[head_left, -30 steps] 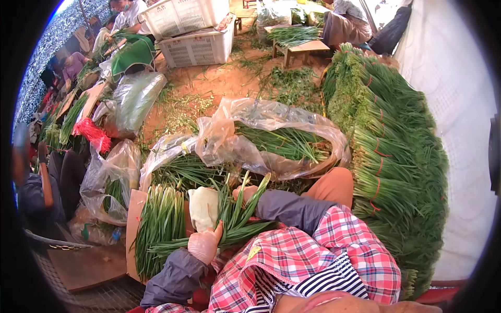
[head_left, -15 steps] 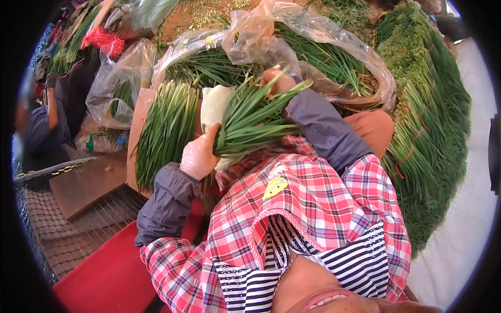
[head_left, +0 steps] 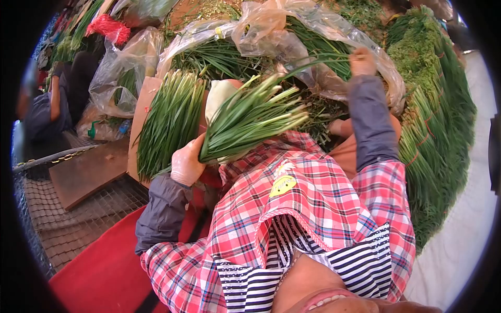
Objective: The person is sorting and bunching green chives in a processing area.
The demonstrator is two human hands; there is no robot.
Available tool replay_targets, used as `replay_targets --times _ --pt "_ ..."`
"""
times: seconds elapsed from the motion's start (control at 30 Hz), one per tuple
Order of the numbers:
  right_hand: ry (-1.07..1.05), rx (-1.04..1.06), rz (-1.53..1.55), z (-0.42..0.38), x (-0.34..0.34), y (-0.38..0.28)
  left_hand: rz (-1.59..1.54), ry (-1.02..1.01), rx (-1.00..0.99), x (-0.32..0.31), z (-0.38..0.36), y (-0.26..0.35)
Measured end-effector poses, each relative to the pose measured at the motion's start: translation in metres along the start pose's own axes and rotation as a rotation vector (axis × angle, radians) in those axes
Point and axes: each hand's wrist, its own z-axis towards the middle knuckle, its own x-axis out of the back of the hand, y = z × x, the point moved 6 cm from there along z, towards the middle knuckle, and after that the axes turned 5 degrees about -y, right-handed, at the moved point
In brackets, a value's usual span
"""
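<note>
A thick bunch of garlic chives (head_left: 250, 122) lies slanted before my chest, its pale cut ends fanned toward the upper right. My left hand (head_left: 187, 161) is closed round the leafy end of the bunch. Stretched out to the upper right, my right hand (head_left: 362, 61) is pinched on a few long chive leaves (head_left: 318, 59) that run back toward the bunch. Just left of the bunch, a neat pile of chives (head_left: 172, 117) rests on a brown board (head_left: 136, 122). A whitish cloth-like piece (head_left: 218, 96) shows behind the held bunch.
Ahead, clear plastic sheeting (head_left: 266, 31) surrounds loose chives (head_left: 219, 56). A large stack of tied chives (head_left: 428, 125) stands at the right. At the left are red string (head_left: 108, 28), a wooden plank (head_left: 94, 169), wire mesh (head_left: 57, 219) and another person's arm (head_left: 55, 101).
My right hand has moved from beside the bunch out to the upper right, drawing long leaves with it. My left hand still grips the bunch, whose cut ends now show more.
</note>
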Motion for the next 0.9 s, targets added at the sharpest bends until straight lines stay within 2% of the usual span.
replay_targets --times 0.07,0.2,0.3,0.33,0.4,0.43,0.47,0.57,0.63,0.73,0.77,0.83,0.9 --pt "-0.033 -0.245 0.277 0.007 0.013 0.033 -0.008 0.019 0.028 -0.004 -0.011 -0.015" --pt "0.008 -0.527 0.759 -0.009 0.012 0.037 -0.046 0.057 0.017 -0.018 -0.014 -0.028" --pt "0.011 -0.511 0.813 -0.019 0.008 0.032 -0.03 0.07 0.019 -0.016 -0.012 -0.025" --pt "-0.027 -0.488 0.712 -0.03 0.011 0.018 -0.021 0.07 0.008 -0.015 -0.012 -0.024" --pt "-0.363 0.001 -0.059 -0.046 -0.031 -0.008 -0.017 0.061 0.037 -0.018 -0.014 -0.029" --pt "-0.903 0.029 -0.355 -0.08 -0.066 -0.014 -0.031 0.075 0.036 -0.022 -0.016 -0.032" --pt "-1.209 0.11 -0.338 -0.121 -0.085 -0.021 -0.045 0.093 0.033 -0.024 -0.018 -0.034" --pt "-1.146 -0.054 0.121 -0.119 -0.084 -0.019 -0.098 0.104 0.052 -0.026 -0.017 -0.031" --pt "-1.03 -0.542 0.802 -0.096 -0.06 -0.05 -0.121 0.083 0.065 -0.032 -0.021 -0.038" --pt "-1.099 -0.049 0.497 -0.074 -0.045 -0.114 -0.218 0.069 0.065 -0.031 -0.015 -0.03" --pt "-1.134 0.056 0.463 -0.081 -0.052 -0.13 -0.237 0.043 0.083 -0.032 -0.013 -0.027" --pt "-1.248 0.154 0.053 -0.1 -0.047 -0.172 -0.274 -0.008 0.126 -0.031 -0.01 -0.019" --pt "-1.28 0.307 -0.224 -0.114 -0.061 -0.185 -0.332 -0.018 0.12 -0.028 -0.009 -0.011"
